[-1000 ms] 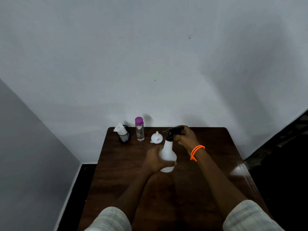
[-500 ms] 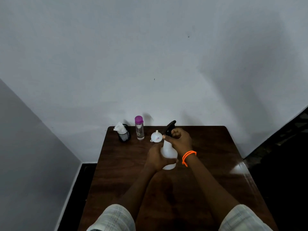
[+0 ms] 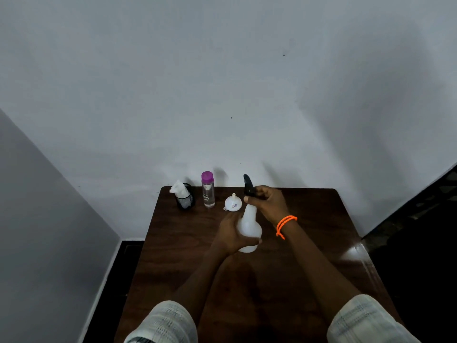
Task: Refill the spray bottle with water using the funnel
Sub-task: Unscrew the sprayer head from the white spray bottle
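**Both hands on the spray bottle**

The right hand (image 3: 268,203) has its fingers (image 3: 252,199) curled round the black spray head (image 3: 248,185), whose nozzle tilts up toward the wall. The left hand (image 3: 232,235) wraps the round belly of the spray bottle (image 3: 249,226), a cloudy white plastic body narrowing to a slim neck, standing upright on the dark wooden counter (image 3: 309,263). Just beyond the bottle, to its left, a small white funnel (image 3: 233,202) sits wide end down. Farther left stand a clear water bottle (image 3: 208,190) with a purple cap and a black mesh cup (image 3: 185,199) holding white tissue.
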`<act>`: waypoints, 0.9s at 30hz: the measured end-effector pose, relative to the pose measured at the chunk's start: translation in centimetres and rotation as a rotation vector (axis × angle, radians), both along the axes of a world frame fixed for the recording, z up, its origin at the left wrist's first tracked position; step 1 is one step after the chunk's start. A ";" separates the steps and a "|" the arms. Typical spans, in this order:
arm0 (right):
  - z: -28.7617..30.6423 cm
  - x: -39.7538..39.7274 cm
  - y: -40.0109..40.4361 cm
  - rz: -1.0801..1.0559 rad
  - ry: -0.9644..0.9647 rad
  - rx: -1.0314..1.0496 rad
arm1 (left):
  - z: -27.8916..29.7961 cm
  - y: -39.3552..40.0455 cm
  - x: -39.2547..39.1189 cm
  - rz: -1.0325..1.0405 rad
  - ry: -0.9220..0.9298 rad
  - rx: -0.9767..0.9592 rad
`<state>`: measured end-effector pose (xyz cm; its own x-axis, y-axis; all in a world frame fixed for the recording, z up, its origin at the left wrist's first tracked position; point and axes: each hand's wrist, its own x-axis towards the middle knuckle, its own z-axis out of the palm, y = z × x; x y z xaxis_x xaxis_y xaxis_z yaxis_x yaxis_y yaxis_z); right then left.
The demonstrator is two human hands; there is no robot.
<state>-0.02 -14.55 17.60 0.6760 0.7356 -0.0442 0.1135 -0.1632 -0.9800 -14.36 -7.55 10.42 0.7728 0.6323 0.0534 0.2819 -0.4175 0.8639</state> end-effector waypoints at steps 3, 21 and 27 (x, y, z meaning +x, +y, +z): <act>1.4 0.7 0.4 -0.061 0.062 0.045 | -0.3 0.2 -0.3 0.017 -0.007 0.015; 4.0 5.2 -0.5 -0.483 0.387 0.100 | -2.7 1.6 -2.6 -0.113 0.123 0.060; 2.2 5.7 -1.8 -0.547 0.460 0.070 | -3.2 1.9 -3.1 -0.071 0.075 0.066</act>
<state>5.64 -16.32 19.79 0.8726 0.3087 -0.3786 -0.3938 -0.0140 -0.9191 -17.43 -5.66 7.27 0.8191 0.5727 0.0337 0.3122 -0.4943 0.8113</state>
